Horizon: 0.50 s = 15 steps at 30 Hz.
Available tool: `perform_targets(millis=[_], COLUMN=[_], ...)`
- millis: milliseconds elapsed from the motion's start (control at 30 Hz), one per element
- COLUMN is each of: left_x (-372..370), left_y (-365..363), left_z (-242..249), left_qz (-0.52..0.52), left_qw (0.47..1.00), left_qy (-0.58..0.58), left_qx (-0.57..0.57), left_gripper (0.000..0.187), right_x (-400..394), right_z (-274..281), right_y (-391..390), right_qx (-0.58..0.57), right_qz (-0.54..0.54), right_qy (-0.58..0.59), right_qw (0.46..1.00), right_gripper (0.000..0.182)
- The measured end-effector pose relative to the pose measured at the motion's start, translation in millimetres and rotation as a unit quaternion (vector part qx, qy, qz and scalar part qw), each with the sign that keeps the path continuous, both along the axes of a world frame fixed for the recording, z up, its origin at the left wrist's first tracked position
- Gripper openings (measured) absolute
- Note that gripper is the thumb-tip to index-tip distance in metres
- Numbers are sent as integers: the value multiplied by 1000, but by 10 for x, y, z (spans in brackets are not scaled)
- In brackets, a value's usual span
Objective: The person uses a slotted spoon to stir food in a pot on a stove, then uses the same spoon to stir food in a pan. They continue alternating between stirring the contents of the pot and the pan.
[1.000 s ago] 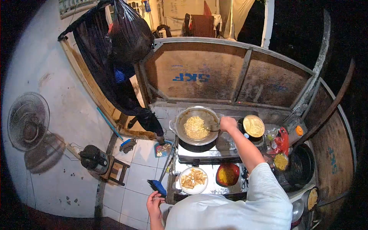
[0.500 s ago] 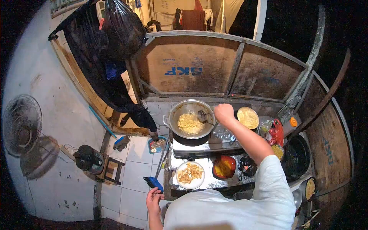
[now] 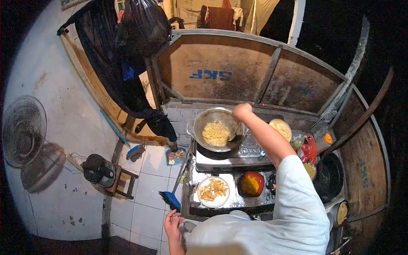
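Observation:
A metal pan [image 3: 203,137] sits on the left burner of the stove [image 3: 204,159], with pale yellow food pieces [image 3: 216,134] inside. My right hand [image 3: 242,112] is closed round the handle of a spatula [image 3: 233,134], whose head is down in the pan at the right of the food. Low at the left, beside the counter and near a blue broom [image 3: 171,199], my left hand [image 3: 173,224] hangs with loosely curled fingers apart, holding nothing. A white plate of fried pieces [image 3: 213,191] and a red dish of orange-yellow food [image 3: 251,184] stand in front of the stove.
Behind the stove stands a wooden panel [image 3: 216,63]. At right are a bowl of pale food [image 3: 280,129], a red bag [image 3: 309,148], an orange-lidded container [image 3: 324,142] and a black basin [image 3: 329,176]. A rice cooker [image 3: 99,171] and a fan [image 3: 25,131] are at left.
My right hand has moved slightly left and up, and the spatula's head has shifted lower in the pan. The whole view has shifted a little.

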<state>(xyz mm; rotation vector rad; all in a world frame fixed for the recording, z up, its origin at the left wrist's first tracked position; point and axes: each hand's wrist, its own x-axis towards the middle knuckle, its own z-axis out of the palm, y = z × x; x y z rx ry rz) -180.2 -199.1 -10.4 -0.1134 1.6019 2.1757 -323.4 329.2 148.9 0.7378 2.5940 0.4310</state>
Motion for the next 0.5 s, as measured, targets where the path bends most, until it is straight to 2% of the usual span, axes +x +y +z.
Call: perform_targets(millis=[100, 133, 200, 400, 500], left_x=[-1, -7, -38, -122, -137], left_y=[-51, -44, -33, 69, 100], left_z=[-67, -75, -58, 105, 90], left_qz=[12, 13, 11, 4, -7], left_qw=[1000, 1000, 1000, 1000, 1000], left_qy=[0, -3, -6, 13, 21], left_qx=[5, 8, 12, 9, 9], left_gripper=[34, 34, 34, 34, 34], right_x=[325, 436, 560, 781, 826], right_z=[-63, -190, -387, -567, -608], right_y=[47, 54, 21, -169, -183], right_qx=[-105, -100, -113, -154, -122], right_qz=[-78, -65, -119, -197, -146], right_qy=[39, 81, 150, 229, 253], right_qw=[991, 990, 975, 941, 949], right_gripper=[29, 31, 30, 28, 24])
